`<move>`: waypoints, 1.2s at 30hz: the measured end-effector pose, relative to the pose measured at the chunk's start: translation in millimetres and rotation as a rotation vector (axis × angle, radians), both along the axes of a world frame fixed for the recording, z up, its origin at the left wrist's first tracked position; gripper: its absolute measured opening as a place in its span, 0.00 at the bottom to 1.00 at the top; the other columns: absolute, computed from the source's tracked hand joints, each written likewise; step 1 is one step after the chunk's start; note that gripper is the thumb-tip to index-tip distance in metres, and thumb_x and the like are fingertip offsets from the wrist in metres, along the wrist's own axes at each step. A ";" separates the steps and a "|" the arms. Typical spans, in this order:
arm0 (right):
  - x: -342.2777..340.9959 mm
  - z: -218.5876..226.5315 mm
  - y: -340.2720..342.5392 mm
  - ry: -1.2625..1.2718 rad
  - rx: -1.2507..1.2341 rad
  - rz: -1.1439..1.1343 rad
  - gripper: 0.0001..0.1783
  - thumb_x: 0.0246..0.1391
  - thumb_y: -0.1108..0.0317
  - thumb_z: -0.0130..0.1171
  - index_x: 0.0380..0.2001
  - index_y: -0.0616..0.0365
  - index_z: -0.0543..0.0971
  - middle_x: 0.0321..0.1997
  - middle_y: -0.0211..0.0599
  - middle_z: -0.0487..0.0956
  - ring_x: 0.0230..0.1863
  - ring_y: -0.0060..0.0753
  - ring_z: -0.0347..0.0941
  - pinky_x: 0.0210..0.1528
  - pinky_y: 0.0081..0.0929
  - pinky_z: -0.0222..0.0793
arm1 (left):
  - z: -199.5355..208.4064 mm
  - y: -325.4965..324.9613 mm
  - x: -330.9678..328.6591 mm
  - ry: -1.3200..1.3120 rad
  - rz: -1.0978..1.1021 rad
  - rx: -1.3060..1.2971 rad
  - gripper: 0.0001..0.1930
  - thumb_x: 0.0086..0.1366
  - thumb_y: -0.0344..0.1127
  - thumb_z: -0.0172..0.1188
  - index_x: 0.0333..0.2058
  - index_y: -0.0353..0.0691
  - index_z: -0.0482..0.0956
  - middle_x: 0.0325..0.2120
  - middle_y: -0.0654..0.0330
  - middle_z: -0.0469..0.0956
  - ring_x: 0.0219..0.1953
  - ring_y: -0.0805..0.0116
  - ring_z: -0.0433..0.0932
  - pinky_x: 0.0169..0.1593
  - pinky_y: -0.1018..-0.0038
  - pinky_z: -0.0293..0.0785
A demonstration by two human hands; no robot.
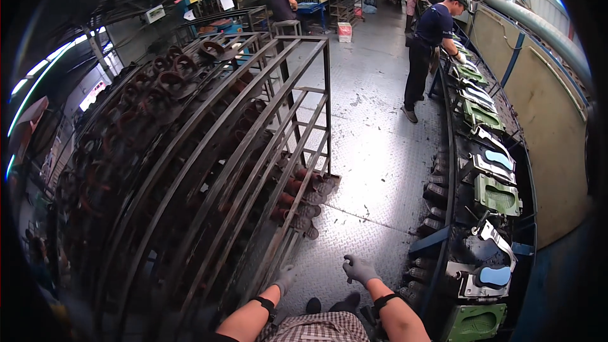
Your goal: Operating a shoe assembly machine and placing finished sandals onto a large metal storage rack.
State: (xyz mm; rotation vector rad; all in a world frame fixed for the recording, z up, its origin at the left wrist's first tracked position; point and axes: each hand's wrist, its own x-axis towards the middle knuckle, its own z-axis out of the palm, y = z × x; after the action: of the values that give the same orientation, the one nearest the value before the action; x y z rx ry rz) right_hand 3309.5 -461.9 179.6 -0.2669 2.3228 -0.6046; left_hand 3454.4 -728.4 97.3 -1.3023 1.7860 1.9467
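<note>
My right hand (360, 269), in a grey glove, is held out over the metal floor. Its thumb and fingers are bent but apart, with nothing visible between them. My left hand (286, 279), gloved the same way, is beside the lower end of a dark metal rack (308, 63). Its fingers are dim and small, so whether they touch the rack's rail is unclear. Brown shoes (296, 201) stick out from the rack's lower shelves, and strapped sandals or shoes (172, 82) crowd its top.
Along the right runs a bench line with green shoe moulds (497, 194) and blue sole-shaped pads (494, 276). Dark shoes (434, 191) line its base. A co-worker (432, 44) in dark clothes leans over the line; another person (283, 6) sits far back. A patterned metal floor (361, 145) lies between.
</note>
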 end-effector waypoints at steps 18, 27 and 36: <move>-260.7 -200.9 -161.4 0.257 -0.106 0.302 0.31 0.60 0.49 0.55 0.64 0.50 0.71 0.52 0.54 0.80 0.51 0.56 0.78 0.53 0.51 0.72 | -116.7 -56.9 -176.0 -0.264 0.184 0.154 0.22 0.71 0.49 0.58 0.59 0.47 0.75 0.49 0.65 0.78 0.49 0.69 0.75 0.53 0.65 0.72; -335.4 -241.3 -276.5 0.240 -0.188 0.269 0.39 0.54 0.49 0.66 0.64 0.53 0.66 0.53 0.47 0.77 0.53 0.48 0.78 0.52 0.46 0.74 | -182.1 -101.6 -235.5 -0.316 0.597 0.123 0.29 0.65 0.51 0.65 0.61 0.51 0.68 0.46 0.67 0.76 0.43 0.70 0.72 0.51 0.68 0.71; -343.0 -257.0 -344.7 0.118 -0.157 0.367 0.20 0.59 0.50 0.58 0.35 0.55 0.87 0.41 0.50 0.85 0.44 0.45 0.83 0.47 0.43 0.77 | -221.1 -147.5 -266.6 -0.360 0.851 -0.119 0.28 0.65 0.61 0.59 0.57 0.51 0.73 0.55 0.65 0.75 0.55 0.67 0.74 0.47 0.68 0.71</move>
State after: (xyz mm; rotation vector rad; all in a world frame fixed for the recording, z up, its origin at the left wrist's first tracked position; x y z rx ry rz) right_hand 2966.5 -806.6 -77.4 -0.8006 2.2587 -0.5973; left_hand 3187.9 -875.9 -123.7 -2.5593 1.2769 1.7388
